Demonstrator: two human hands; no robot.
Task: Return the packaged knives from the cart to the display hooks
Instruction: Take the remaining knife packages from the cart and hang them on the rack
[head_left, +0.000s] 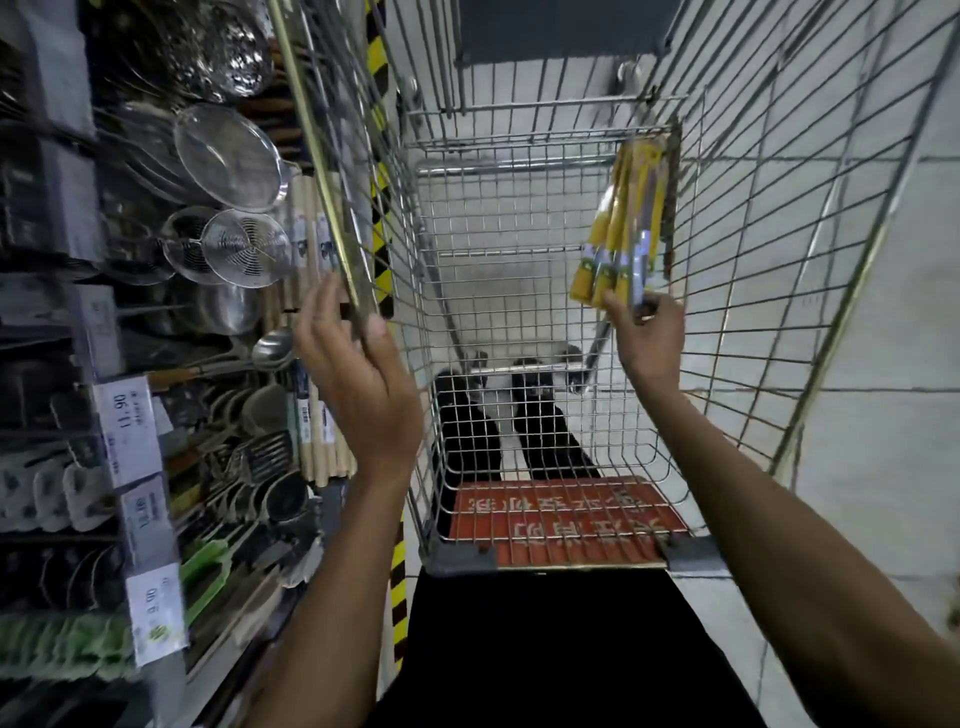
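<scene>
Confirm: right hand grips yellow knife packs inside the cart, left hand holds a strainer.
Not the left hand: the head view shows it holding the cart's rim, not a strainer. The right hand does grip the yellow knife packs inside the cart.

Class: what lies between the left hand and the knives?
Head view: the cart's wire side wall, then bare basket space; left hand grips the cart rim, right hand holds the knives.
</scene>
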